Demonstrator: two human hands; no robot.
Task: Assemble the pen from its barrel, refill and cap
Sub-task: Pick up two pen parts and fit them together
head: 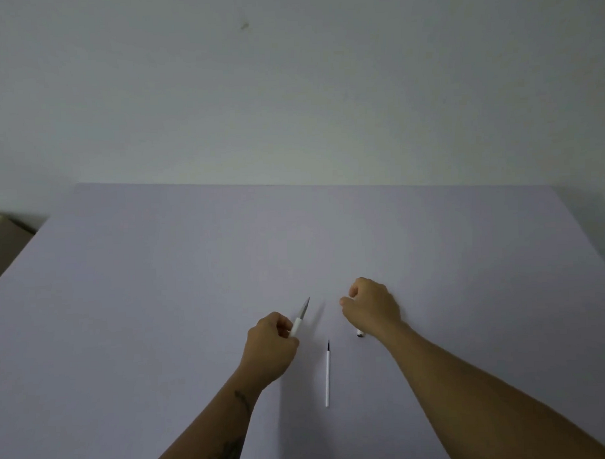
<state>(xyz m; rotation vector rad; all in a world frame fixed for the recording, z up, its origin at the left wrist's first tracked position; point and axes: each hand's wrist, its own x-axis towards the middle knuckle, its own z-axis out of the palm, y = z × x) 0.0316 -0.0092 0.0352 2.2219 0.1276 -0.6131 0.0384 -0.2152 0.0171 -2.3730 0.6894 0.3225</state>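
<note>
My left hand (271, 347) grips a white pen barrel (299, 320), whose grey tapered end points up and away to the right. The thin white refill (327, 374) with a black tip lies loose on the table between my forearms, tip pointing away from me. My right hand (370, 307) rests low over the table with its fingers curled in and thumb pinched against them. A short white piece with a dark end, apparently the cap (360, 333), pokes out under the heel of that hand. The rest of it is hidden.
The work surface is a pale lilac table (159, 286) whose far edge meets a plain white wall. The table's left edge slants down at the far left, with a brown floor or box beyond it.
</note>
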